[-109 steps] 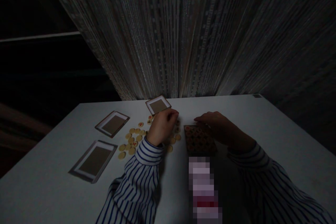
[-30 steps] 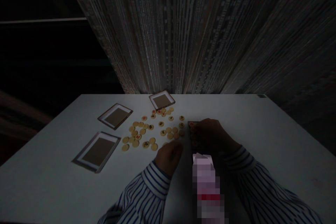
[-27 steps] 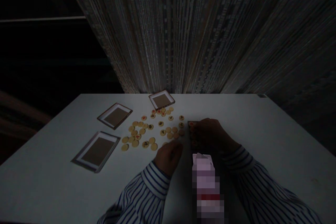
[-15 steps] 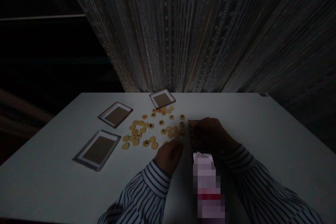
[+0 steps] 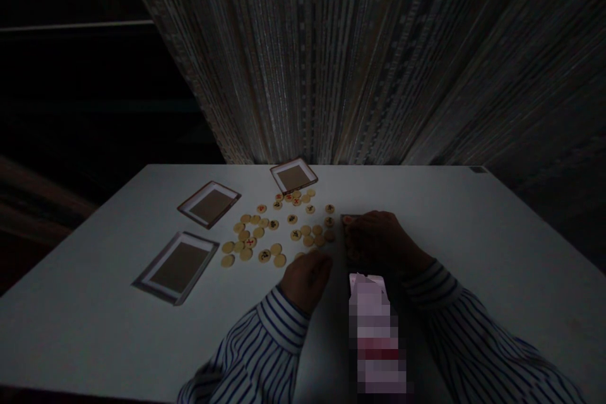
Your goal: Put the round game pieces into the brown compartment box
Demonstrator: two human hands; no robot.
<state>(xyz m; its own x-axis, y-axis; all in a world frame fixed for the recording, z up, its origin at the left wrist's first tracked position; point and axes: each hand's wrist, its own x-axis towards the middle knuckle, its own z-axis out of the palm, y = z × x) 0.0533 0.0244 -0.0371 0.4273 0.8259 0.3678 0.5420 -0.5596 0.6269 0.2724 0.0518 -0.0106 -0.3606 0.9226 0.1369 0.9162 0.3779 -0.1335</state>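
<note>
Many round wooden pieces (image 5: 258, 233), some with red or black marks, lie scattered on the white table (image 5: 95, 290). My left hand (image 5: 307, 280) rests at their near edge, fingers curled; whatever it may hold is hidden. Over a dark tray (image 5: 352, 255) to the right of the pieces is my right hand (image 5: 376, 237). Its fingers reach down among round pieces in the tray, and the fingertips are too dark to make out. Just below the tray lies a pale phone-like object (image 5: 374, 303), mostly blurred out.
Three framed flat trays stand on the table: one at the left (image 5: 177, 268), one behind it (image 5: 209, 204) and one near the back edge (image 5: 293, 177). A striped string curtain (image 5: 303, 63) hangs behind the table. A small dark patch marks the back right corner.
The whole view has shifted very slightly. Both hands stay in nearly the same places.
</note>
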